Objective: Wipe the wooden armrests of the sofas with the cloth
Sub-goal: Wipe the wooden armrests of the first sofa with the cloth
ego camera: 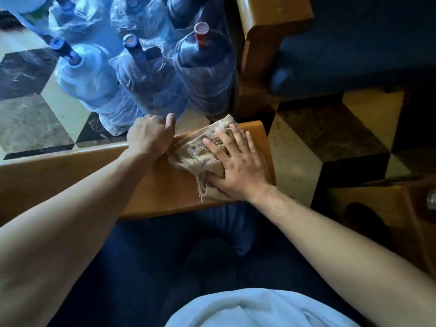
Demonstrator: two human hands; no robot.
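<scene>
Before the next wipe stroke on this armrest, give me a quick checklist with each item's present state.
1. Cloth lies on the wooden armrest: ok.
2. Right hand pressed flat on the cloth: ok.
3. Left hand steadies the armrest's far edge, beside the cloth: ok.
4. Cloth spread flat: not ok, it is bunched.
5. Water jugs clear of the armrest: cannot tell.
6. Armrest surface already clean: cannot tell.

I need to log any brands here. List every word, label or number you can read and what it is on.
No text can be read in this view.
Red cap on the water bottle: printing too blurred to read.
Blue caps: no legible marks.
Cloth and armrest: no text.
</scene>
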